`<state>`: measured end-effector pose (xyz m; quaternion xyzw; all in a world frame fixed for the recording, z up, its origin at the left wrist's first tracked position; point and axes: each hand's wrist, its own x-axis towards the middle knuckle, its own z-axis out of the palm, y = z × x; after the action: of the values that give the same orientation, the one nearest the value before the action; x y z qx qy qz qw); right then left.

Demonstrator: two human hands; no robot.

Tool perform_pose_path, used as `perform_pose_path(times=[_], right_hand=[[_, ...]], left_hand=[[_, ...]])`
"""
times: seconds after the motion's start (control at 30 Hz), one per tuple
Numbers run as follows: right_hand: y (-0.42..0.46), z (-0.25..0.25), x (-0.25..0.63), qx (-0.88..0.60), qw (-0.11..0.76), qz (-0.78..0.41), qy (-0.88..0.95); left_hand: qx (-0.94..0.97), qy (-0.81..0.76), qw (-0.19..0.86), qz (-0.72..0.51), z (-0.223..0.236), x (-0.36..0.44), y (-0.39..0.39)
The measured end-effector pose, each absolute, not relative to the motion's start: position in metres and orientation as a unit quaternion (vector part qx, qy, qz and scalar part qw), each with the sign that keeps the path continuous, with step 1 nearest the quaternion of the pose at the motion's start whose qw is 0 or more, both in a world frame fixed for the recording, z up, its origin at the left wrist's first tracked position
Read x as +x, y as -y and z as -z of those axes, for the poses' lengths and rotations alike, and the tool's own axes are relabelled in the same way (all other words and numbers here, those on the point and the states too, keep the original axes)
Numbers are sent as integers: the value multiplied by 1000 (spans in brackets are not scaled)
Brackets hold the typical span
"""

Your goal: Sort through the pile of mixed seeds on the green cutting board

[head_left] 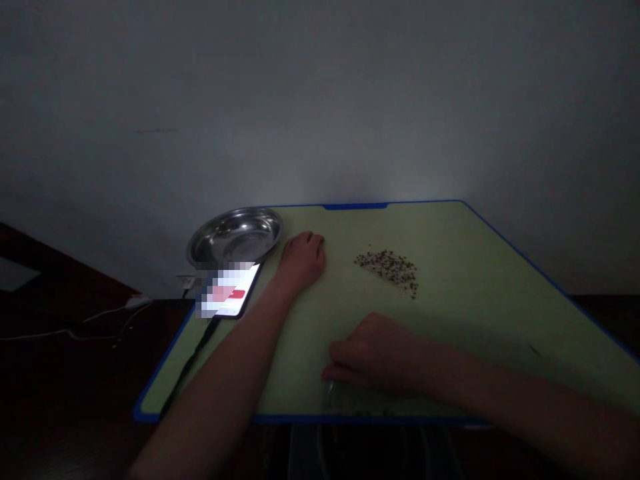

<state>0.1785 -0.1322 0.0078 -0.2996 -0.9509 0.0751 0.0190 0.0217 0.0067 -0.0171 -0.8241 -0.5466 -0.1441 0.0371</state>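
Observation:
My left hand (304,260) rests on the green table (450,267), right of a shiny steel bowl (235,237). Its fingers are curled in, and whatever they hold, if anything, is hidden. A loose scatter of small dark grains (390,268) lies to the right of that hand. Close to the front edge, my right hand (373,353) is closed with its knuckles up. Beneath its fingers shows the edge of a clear, see-through thing (329,395), whose kind I cannot make out in the dim light. A few dark bits (373,413) lie by the table edge below.
A lit phone (233,293), partly blurred out, lies between the bowl and my left forearm, with a black strap or cable (190,363) running down from it. The table has a blue rim and stands against a grey wall (350,100). White cables (100,320) trail at left.

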Motion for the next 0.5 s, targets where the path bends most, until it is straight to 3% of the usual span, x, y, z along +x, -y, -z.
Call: perform_pose_path(times=[0.5], right_hand=[[135, -19, 213, -359, 71, -90, 926]], left_hand=[[-817, 552, 46, 162, 16, 23, -3]])
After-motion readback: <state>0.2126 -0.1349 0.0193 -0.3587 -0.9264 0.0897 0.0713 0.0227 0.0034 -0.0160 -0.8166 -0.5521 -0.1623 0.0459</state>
